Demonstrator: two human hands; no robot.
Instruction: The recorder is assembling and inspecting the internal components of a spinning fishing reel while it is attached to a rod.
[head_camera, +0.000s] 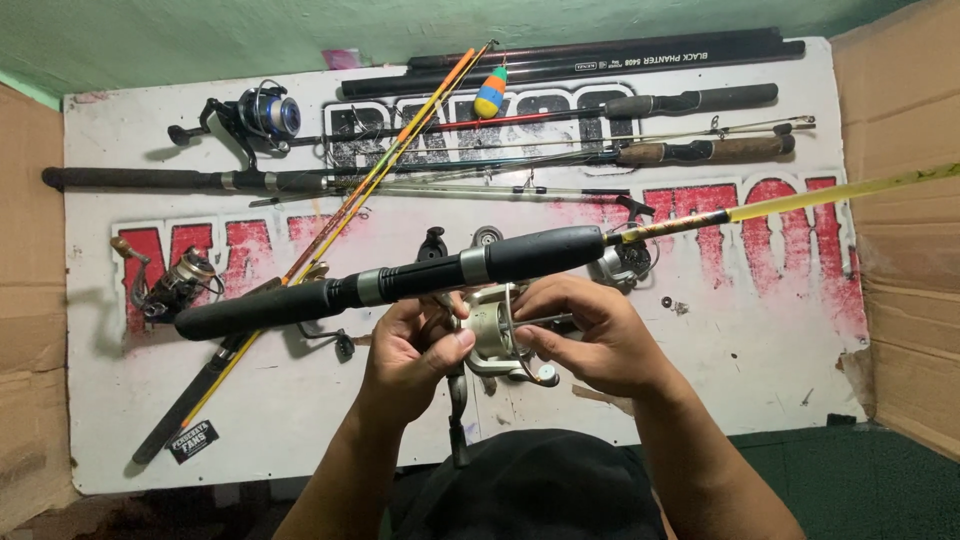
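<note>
A dark cloth-covered shape (535, 485), probably the person's lap or knee, fills the bottom edge nearest the camera, and both forearms rise from either side of it. The left hand (410, 350) is curled around the foot of a pale spinning reel (492, 335), its thumb pressed against the reel body. The right hand (590, 335) is closed on the other side of the reel, fingertips pinching near the spool. The reel hangs just under the reel seat of a fishing rod (430, 275), which lies across both hands with its black foam handle to the left and its yellow blank running off to the upper right. How firmly the reel sits in the seat cannot be told, since the fingers cover the joint.

Beneath the hands lies a white board (760, 380) painted with worn red and black lettering. Further rods rest on it: an orange-yellow rod (380, 165) crossing diagonally, two cork-and-black handled rods (700, 125) at upper right, and a long dark rod (190, 180) along the left. A blue-spooled reel (265, 115) sits at upper left, a small dark reel (175, 285) at the left, and a bright float (490, 92) near the top. Cardboard walls (905, 230) flank the board.
</note>
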